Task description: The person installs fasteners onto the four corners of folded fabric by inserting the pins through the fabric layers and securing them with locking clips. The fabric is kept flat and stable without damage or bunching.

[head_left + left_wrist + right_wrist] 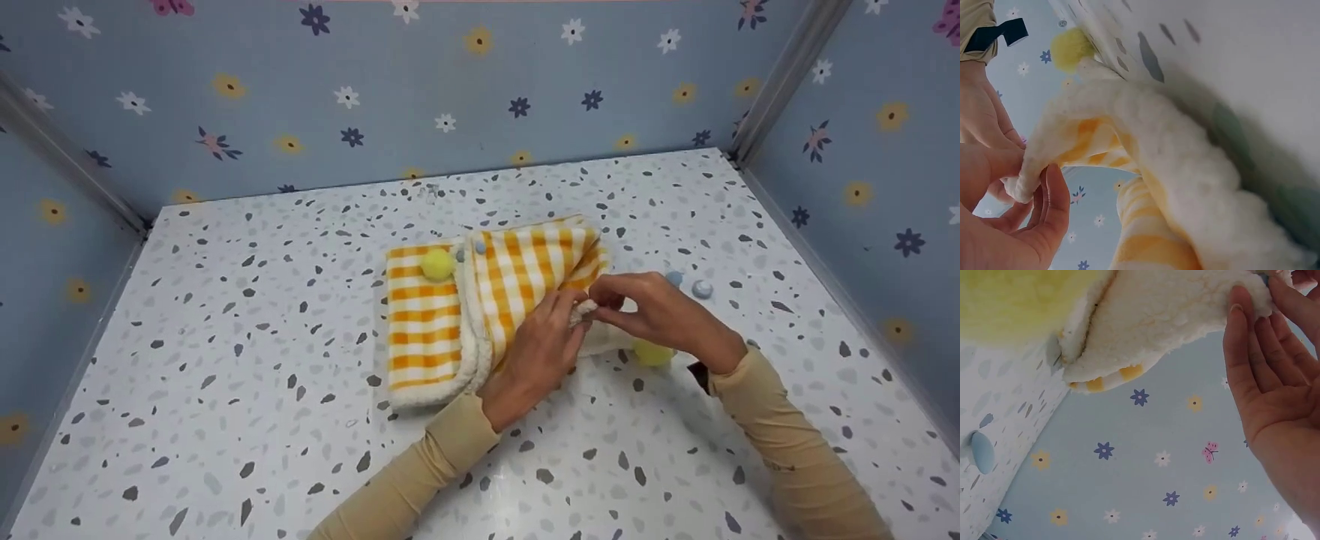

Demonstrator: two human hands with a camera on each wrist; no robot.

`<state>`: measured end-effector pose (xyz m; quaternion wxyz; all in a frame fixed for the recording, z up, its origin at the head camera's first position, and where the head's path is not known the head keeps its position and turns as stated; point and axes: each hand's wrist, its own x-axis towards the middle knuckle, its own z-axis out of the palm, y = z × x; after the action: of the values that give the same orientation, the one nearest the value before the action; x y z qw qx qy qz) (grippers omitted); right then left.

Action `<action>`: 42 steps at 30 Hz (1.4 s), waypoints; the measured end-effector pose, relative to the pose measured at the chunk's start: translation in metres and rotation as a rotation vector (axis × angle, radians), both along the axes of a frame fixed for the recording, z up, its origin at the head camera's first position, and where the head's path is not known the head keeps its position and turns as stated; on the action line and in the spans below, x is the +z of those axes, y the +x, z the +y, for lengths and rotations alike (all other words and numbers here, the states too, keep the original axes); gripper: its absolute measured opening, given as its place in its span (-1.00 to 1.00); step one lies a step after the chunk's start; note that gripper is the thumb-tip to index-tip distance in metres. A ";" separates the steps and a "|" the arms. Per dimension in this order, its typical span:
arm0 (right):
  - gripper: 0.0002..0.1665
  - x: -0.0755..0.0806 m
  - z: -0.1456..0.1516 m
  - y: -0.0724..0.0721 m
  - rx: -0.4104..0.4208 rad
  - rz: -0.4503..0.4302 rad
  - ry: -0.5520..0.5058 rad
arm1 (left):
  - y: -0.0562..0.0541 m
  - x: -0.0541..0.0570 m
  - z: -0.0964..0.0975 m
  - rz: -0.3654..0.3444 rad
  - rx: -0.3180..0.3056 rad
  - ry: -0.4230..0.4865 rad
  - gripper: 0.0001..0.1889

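Note:
A yellow-and-white checked cloth (517, 270) with a white fleece lining (1179, 135) lies partly folded on the table. At its near right part, my left hand (536, 349) pinches the raised fleecy edge between thumb and fingers. My right hand (660, 307) comes from the right and pinches the same edge with thumb and fingertips, close to the left hand's fingers. In the right wrist view, a bit of something blue (1265, 279) shows at the right hand's fingertips. One yellow pompom (437, 265) rests on the cloth's left part; another yellow pompom (651, 352) sits below the right hand.
Two small light-blue round pieces, a nearer one (703, 289) and one (674, 278) partly behind the right hand, lie to the right. A blue button (481, 247) sits on the cloth's upper fold. Flowered walls (480, 90) enclose the speckled table (247, 337) at the back and sides.

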<state>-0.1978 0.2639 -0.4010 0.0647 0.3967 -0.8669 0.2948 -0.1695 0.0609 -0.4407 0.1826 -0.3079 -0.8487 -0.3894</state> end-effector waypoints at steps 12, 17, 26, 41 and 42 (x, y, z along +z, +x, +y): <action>-0.85 0.007 0.014 -0.001 0.056 -0.168 0.042 | 0.000 -0.004 -0.002 0.018 -0.030 0.032 -0.93; -0.81 0.007 0.025 -0.003 0.008 -0.166 0.065 | 0.000 -0.005 -0.002 0.012 -0.029 0.012 -0.91; -0.70 0.002 0.042 -0.007 -0.017 -0.064 0.061 | 0.002 -0.005 -0.003 -0.061 -0.024 0.061 -0.87; -0.43 -0.011 0.104 -0.008 -0.244 -0.070 0.106 | 0.003 -0.009 0.003 0.093 0.041 -0.009 -0.83; -0.42 -0.011 0.106 -0.008 -0.252 -0.078 0.107 | 0.003 -0.009 0.003 0.099 0.044 -0.013 -0.83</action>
<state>-0.2060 0.3702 -0.4125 0.0459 0.2759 -0.9262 0.2528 -0.1660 0.0644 -0.4499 0.2309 -0.3094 -0.8476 -0.3641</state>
